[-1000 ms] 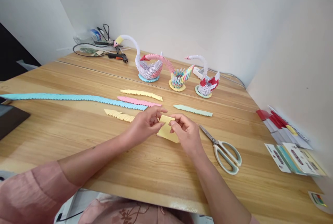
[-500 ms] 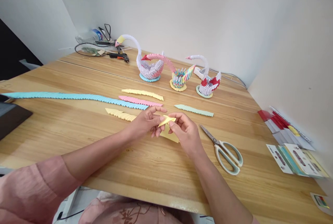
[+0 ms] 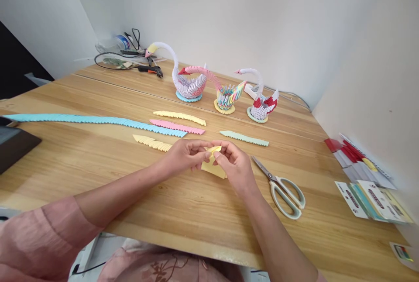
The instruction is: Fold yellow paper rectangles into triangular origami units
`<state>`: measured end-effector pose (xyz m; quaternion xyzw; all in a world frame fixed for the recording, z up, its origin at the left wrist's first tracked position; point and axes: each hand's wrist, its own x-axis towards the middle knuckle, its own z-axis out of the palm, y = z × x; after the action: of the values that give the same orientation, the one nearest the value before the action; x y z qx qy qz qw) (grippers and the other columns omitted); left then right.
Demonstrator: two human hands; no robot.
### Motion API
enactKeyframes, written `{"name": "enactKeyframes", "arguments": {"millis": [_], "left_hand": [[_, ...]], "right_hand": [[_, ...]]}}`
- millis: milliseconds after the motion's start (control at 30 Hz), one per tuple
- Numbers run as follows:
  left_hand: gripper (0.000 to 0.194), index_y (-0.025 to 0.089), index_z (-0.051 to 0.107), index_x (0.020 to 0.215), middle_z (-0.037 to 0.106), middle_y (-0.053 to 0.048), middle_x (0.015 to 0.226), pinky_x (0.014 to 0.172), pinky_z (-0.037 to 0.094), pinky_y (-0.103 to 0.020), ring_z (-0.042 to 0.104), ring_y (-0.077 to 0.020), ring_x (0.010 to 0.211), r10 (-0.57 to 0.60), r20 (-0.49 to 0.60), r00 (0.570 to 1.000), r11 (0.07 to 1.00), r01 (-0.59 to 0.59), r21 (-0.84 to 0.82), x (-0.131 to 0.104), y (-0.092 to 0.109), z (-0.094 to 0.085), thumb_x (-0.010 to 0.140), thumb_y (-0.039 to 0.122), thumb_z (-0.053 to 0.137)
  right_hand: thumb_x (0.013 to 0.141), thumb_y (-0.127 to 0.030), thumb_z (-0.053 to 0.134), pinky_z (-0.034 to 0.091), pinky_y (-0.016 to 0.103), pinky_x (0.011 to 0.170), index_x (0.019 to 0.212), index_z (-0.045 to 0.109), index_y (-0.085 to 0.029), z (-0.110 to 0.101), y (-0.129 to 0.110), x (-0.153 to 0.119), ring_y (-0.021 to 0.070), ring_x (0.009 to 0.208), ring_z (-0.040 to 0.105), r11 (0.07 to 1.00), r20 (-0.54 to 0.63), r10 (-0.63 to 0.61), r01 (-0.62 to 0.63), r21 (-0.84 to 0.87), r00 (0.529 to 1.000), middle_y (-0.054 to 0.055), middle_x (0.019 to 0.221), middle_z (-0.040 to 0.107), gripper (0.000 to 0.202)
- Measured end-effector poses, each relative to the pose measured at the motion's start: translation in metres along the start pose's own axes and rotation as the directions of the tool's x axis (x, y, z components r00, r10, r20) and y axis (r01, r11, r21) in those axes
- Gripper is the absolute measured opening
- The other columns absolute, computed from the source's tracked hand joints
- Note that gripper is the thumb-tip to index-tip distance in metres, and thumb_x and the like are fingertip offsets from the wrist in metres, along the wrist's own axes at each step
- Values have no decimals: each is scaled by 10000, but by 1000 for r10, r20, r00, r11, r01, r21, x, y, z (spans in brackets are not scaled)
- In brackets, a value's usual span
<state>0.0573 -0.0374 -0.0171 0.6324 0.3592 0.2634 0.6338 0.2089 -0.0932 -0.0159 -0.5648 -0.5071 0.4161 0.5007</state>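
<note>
A small folded piece of yellow paper (image 3: 215, 149) is pinched between my two hands above the table. My left hand (image 3: 188, 154) closes on its left side with thumb and fingers, and my right hand (image 3: 236, 165) grips its right side. Right below them lies flat yellow paper (image 3: 212, 169), partly covered by my fingers. Behind my left hand runs a row of folded yellow pieces (image 3: 151, 142), its right end hidden. Farther back are a pink row (image 3: 178, 126), another yellow row (image 3: 180, 118), a long blue row (image 3: 94, 119) and a green row (image 3: 244, 138).
Scissors (image 3: 281, 188) lie right of my right hand. Three folded-paper swans, a large white one (image 3: 191, 87), a multicoloured one (image 3: 225, 98) and a red-and-white one (image 3: 263, 107), stand at the back. Paper packs (image 3: 373, 201) lie far right; a glue gun (image 3: 150, 70) sits back left.
My left fingers have closed in from a more spread pose, and the yellow piece has turned and is more covered. The things on the table stay where they were.
</note>
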Motion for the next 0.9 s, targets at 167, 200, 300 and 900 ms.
{"name": "enactKeyframes", "arguments": {"millis": [167, 200, 300, 900], "left_hand": [[356, 129, 656, 1072, 617, -4, 593, 426, 412, -182, 500, -71, 417, -20, 43, 999, 1000, 20, -10, 1, 1, -2, 797, 345, 589], [357, 135, 654, 1075, 631, -13, 630, 426, 416, -183, 511, -73, 430, -13, 52, 999, 1000, 14, -22, 1, 1, -2, 797, 349, 589], [362, 150, 649, 1077, 643, -23, 684, 429, 423, -183, 528, -78, 461, 7, 70, 998, 999, -4, -47, 1, -1, -1, 788, 362, 603], [363, 120, 638, 1000, 647, -53, 729, 438, 437, -196, 544, -95, 481, 52, 102, 993, 998, -49, -30, -2, 2, 0, 814, 421, 556]], "right_hand": [[751, -262, 552, 454, 250, 561, 946, 637, -189, -1, -4, -1, 137, 615, 559, 1000, 13, 7, -7, 3, 1000, -21, 654, 557, 225], [757, -257, 541, 447, 247, 550, 948, 639, -191, -2, -4, -1, 139, 615, 558, 1000, 12, 6, -6, -15, 1000, -19, 654, 564, 224], [779, -247, 513, 439, 247, 561, 939, 638, -195, -2, -2, -1, 137, 619, 563, 998, 7, -23, 24, -63, 1000, -14, 679, 589, 210], [781, -284, 547, 417, 247, 551, 853, 603, -189, 1, 0, 1, 132, 566, 550, 1000, 8, -11, 12, -26, 1000, -20, 598, 604, 133]]}}
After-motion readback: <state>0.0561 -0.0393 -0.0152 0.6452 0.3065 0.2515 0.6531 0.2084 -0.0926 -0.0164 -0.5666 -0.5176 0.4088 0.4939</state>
